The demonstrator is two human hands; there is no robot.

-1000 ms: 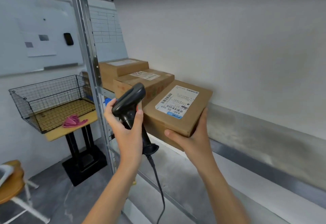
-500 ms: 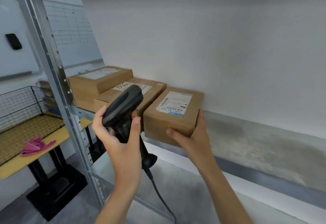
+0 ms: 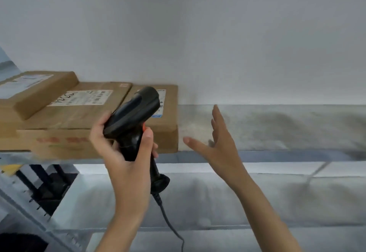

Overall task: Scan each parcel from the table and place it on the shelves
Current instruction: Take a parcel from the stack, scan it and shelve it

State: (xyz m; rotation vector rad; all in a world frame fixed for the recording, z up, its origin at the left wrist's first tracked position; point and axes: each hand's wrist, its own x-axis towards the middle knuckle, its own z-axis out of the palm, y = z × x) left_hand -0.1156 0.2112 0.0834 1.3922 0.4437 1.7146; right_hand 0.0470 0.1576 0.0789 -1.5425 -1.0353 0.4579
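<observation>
- Two brown cardboard boxes with white labels (image 3: 59, 101) are sitting at the shelf's left end, one stacked on the other.
- Left hand (image 3: 126, 152) is gripping the black pistol-grip barcode scanner (image 3: 136, 117), fingers wrapped round its handle, cable hanging down.
- Flat brown cardboard parcel (image 3: 168, 117) is lying label-up on the grey metal shelf (image 3: 277, 128), touching the neighbouring box, long axis running front to back.
- Right hand (image 3: 219, 142) is hovering just beside it, fingers spread, holding nothing.
- Placing step looks finished; next move likely calls for fetching another parcel from the table.

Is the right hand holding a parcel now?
No, the right hand is open with straight fingers, apart from the nearest parcel on the shelf.
</observation>
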